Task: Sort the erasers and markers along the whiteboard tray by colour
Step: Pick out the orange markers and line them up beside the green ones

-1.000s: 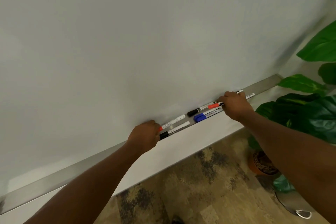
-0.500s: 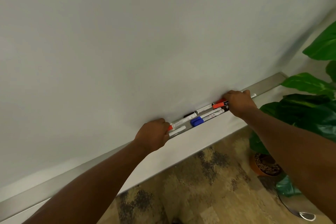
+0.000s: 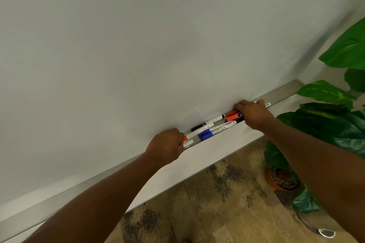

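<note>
Several markers lie bunched in the grey whiteboard tray (image 3: 284, 91) between my hands. A black-capped marker (image 3: 207, 123) rests against the board, with two blue-capped markers (image 3: 206, 134) in front of it. My left hand (image 3: 167, 146) is curled over the ends of a red-capped marker (image 3: 189, 136) and a white-ended marker (image 3: 188, 143). My right hand (image 3: 253, 113) covers the barrels of two red-capped markers (image 3: 232, 116); a white marker end (image 3: 267, 105) sticks out past its fingers. No eraser is in sight.
The whiteboard (image 3: 158, 45) fills the upper view. A potted plant (image 3: 335, 120) with large green leaves stands close to the tray's right end, its pot (image 3: 280, 181) on the patterned carpet (image 3: 207, 203). A cable lies on the floor at bottom right.
Both hands have slid toward each other along the tray, pushing the markers from a spread line into a tight overlapping cluster.
</note>
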The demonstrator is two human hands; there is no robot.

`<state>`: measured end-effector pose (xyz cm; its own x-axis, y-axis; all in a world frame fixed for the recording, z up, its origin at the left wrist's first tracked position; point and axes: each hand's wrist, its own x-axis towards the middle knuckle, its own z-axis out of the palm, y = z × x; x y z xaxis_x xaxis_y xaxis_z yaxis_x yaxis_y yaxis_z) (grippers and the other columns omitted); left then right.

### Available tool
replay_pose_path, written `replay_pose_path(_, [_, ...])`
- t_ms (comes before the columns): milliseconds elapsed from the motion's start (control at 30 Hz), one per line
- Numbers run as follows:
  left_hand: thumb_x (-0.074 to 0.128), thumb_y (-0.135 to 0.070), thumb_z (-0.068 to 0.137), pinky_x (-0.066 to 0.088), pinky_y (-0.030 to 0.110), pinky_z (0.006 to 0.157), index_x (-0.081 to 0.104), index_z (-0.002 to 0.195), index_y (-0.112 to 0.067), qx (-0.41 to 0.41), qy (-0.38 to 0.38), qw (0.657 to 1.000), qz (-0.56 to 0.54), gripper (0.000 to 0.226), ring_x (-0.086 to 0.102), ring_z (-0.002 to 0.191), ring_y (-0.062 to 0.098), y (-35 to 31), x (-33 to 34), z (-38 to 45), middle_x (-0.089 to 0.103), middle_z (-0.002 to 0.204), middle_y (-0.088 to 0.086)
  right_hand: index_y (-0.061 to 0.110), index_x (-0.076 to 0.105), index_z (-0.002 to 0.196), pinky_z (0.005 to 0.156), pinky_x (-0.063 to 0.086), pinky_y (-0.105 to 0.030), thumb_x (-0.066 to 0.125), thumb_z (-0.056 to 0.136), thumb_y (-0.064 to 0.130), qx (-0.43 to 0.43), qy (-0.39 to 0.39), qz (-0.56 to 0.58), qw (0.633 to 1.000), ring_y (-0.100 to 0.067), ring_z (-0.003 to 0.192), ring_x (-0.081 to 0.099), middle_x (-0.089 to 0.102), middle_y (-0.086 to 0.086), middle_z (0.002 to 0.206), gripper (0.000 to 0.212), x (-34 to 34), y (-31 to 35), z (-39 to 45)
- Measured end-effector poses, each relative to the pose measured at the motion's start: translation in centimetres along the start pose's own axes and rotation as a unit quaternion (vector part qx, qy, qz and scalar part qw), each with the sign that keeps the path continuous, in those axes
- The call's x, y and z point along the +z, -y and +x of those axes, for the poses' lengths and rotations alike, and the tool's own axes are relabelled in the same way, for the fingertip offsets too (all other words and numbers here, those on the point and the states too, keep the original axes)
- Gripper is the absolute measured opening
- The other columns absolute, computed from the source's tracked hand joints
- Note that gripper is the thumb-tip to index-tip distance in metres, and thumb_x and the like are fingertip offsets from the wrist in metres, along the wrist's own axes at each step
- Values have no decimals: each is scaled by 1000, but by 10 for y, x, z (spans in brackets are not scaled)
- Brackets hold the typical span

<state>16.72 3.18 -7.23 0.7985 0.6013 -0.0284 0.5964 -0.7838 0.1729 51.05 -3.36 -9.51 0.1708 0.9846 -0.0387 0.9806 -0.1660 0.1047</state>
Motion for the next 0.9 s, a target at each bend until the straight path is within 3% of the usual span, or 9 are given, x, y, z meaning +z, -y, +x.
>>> replay_pose_path(200, [43, -38, 95, 54, 37, 73, 60, 111, -18, -7, 9, 1000, -3, 30, 62, 85, 22, 0, 5, -1, 60, 99, 3, 29, 51, 132, 91, 34, -40, 61, 88, 9, -26, 1, 15, 1000, -25, 106, 55, 49, -5, 124, 49, 4, -2, -2])
replay_pose_path(400, [44, -36, 94, 54, 37, 72, 61, 111, -18, -7, 10, 1000, -2, 30, 62, 85, 23, 0, 9, 0, 60, 99, 3, 26, 53, 128, 89, 35, -42, 58, 86, 1, -32, -30, 50, 998, -27, 112, 53, 53, -5, 129, 49, 7, -5, -6])
replay_pose_path(600, [44, -35, 94, 51, 35, 69, 60, 112, -18, -3, 11, 1000, -4, 29, 61, 84, 22, -3, 10, 4, 60, 99, 2, 31, 50, 129, 93, 36, -44, 60, 89, 8, -58, -31, 62, 996, -24, 116, 50, 56, 0, 131, 47, 9, -6, -6])
replay_pose_path(900, [45, -37, 96, 52, 33, 71, 61, 114, -19, -1, 5, 1000, -15, 30, 61, 85, 21, -3, 12, 8, 61, 100, 2, 29, 55, 129, 88, 36, -41, 60, 84, 0, -87, -48, 48, 994, -26, 109, 52, 53, -6, 121, 54, 7, -6, -6])
